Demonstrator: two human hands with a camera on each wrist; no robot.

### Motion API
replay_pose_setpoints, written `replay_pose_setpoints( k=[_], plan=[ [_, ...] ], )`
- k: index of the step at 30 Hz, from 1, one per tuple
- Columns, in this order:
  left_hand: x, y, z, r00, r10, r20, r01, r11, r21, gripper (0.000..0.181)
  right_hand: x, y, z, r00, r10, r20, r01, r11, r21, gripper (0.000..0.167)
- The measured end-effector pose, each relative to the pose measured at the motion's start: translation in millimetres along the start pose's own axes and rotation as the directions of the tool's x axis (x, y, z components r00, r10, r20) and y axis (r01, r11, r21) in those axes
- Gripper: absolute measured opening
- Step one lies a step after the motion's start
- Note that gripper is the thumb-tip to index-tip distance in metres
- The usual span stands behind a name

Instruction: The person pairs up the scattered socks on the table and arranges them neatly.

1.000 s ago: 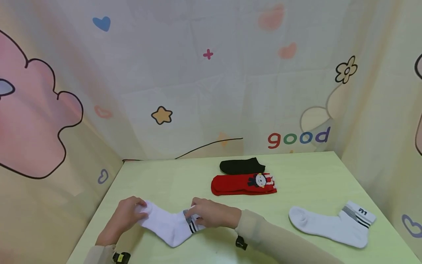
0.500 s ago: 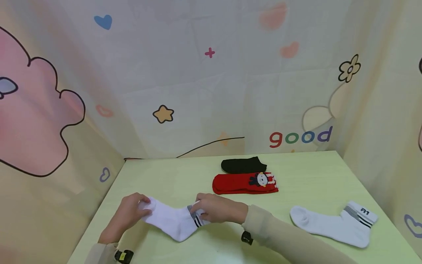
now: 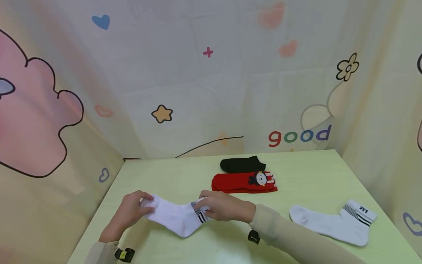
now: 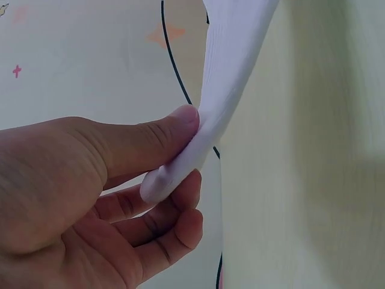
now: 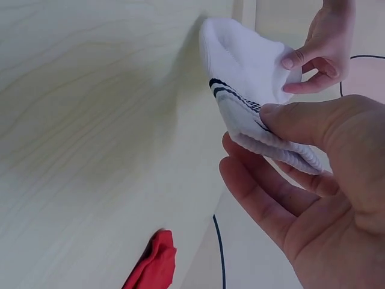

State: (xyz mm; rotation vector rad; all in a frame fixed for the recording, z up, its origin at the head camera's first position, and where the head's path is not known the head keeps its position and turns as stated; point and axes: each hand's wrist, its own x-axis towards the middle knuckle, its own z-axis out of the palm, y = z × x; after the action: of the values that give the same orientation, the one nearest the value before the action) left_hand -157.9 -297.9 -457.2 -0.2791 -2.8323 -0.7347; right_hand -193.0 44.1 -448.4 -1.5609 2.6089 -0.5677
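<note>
A white sock [image 3: 174, 216] with black stripes at its cuff is stretched between both hands, lifted off the table. My left hand [image 3: 133, 209] pinches the toe end; in the left wrist view the thumb presses on top of the sock [image 4: 231, 72] with fingers beneath. My right hand [image 3: 225, 206] grips the striped cuff, and in the right wrist view the thumb lies over the cuff's stripes, the fingers under its doubled opening. A second white sock [image 3: 329, 224] with matching stripes lies flat on the table at the right, partly behind the right sleeve.
Toward the back of the pale table [image 3: 158, 176], a black sock [image 3: 242, 165] lies just behind a red sock [image 3: 234, 182] with a cartoon figure. A printed curtain [image 3: 184, 80] hangs along the table's back and sides.
Both hands have raised the white sock and shifted it slightly to the right and away from the body. The other socks stay where they were.
</note>
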Motion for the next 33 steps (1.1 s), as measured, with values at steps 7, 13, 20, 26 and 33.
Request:
replay_pose_setpoints(
  k=[7,13,20,26,33],
  plan=[
    [2.7,8.5,-0.9,1.0,-0.01,0.007,0.011,0.998,-0.057,0.028,-7.5,4,-6,1.0,0.023,0.005,-0.023,1.0,0.018,0.031],
    [5.6,16.0,-1.2,1.0,-0.016,0.011,0.017,0.996,-0.089,0.028,-12.9,3,-14,0.998,0.064,0.016,-0.064,0.997,0.044,0.032],
    [7.9,20.6,-0.2,1.0,-0.002,0.014,0.003,0.994,-0.105,0.029,-17.5,5,-17,0.994,0.106,0.034,-0.108,0.992,0.064,0.034],
    [10.1,24.4,2.3,1.0,0.023,0.014,-0.021,0.994,-0.107,0.028,-23.6,7,-21,0.995,0.098,0.024,-0.099,0.993,0.059,0.034],
    [12.0,30.9,6.0,0.999,0.036,0.023,-0.033,0.992,-0.12,0.026,-28.7,10,-25,0.992,0.123,0.028,-0.125,0.989,0.073,0.033]
  ],
)
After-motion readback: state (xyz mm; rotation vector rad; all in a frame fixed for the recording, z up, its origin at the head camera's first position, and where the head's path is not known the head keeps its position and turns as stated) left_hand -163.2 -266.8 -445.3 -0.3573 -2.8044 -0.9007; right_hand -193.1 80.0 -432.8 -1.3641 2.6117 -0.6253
